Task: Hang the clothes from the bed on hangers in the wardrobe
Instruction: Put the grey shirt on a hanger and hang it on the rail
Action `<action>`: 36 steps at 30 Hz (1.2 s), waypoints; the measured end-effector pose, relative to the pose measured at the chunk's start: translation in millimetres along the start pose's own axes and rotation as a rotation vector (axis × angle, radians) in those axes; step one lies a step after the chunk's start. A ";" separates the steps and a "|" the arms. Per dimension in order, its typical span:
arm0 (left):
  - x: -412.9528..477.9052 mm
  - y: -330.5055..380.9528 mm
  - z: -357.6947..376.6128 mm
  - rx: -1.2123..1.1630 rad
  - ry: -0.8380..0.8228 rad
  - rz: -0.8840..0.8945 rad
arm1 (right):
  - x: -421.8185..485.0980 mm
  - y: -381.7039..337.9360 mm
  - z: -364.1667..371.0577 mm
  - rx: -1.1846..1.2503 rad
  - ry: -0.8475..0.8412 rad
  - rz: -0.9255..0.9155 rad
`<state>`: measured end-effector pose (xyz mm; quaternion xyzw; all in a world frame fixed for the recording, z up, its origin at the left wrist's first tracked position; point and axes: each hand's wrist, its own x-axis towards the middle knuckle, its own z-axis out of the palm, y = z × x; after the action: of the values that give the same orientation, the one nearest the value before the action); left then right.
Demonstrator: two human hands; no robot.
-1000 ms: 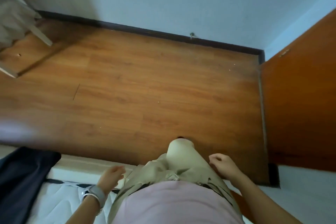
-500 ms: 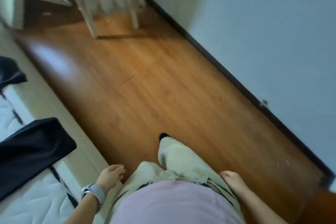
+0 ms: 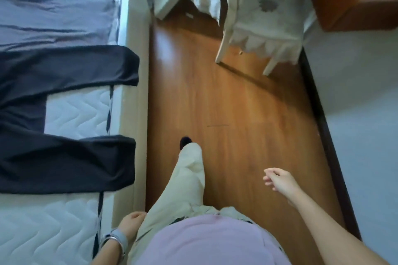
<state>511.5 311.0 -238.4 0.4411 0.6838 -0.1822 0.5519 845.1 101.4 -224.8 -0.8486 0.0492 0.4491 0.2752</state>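
wood floor (image 3: 237, 103) runs alongside the bed (image 3: 53, 232), where the black garment (image 3: 64, 168) lies spread, two ends draped over the bed's edge, a grey garment (image 3: 53, 17) further up the bed. my left hand (image 3: 131, 225) and right hand (image 3: 280, 180) hang loosely curled, holding nothing. tugging one end could slide it off the bed. no wardrobe or hanger shows.

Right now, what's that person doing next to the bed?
A person is mid-step on the wooden floor beside the bed. Neither hand holds anything: the left hand hangs by the hip and the right hand is out over the floor, fingers loosely curled. A black garment lies spread on the bed, its ends over the edge, with a grey garment beyond it. Neither is picked up yet.
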 end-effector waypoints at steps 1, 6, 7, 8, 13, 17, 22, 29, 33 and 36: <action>10.4 19.3 -6.8 -0.026 -0.001 -0.013 | 9.7 -18.2 3.2 -0.009 -0.003 0.000; 50.2 135.3 -45.1 -0.260 0.029 0.037 | 43.8 -101.9 22.1 -0.209 -0.181 0.137; 55.7 160.7 -54.3 -0.314 0.044 0.050 | 53.4 -121.3 24.0 -0.250 -0.216 0.138; 62.8 184.0 -62.9 -0.341 0.053 0.068 | 63.1 -142.9 23.9 -0.283 -0.236 0.125; 105.3 281.2 -97.3 -0.407 0.043 0.124 | 117.7 -260.7 20.5 -0.243 -0.178 0.046; 141.8 323.4 -106.4 -0.455 0.060 -0.002 | 176.6 -341.8 22.1 -0.302 -0.188 0.047; 167.4 380.6 -109.3 -0.603 0.120 -0.234 | 249.5 -457.0 14.3 -0.513 -0.262 -0.006; 182.1 496.3 -141.3 -0.782 0.207 -0.112 | 312.4 -638.0 37.9 -0.556 -0.262 -0.145; 198.8 526.7 -164.8 -0.880 0.277 -0.158 | 330.8 -731.7 76.1 -0.528 -0.331 -0.215; 215.8 538.2 -178.3 -0.937 0.252 -0.263 | 344.2 -786.5 107.6 -0.554 -0.350 -0.245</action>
<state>838.1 822.0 -250.2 0.0745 0.8034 0.1309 0.5761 1229.8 876.3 -211.8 -0.8008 -0.2249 0.5477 0.0906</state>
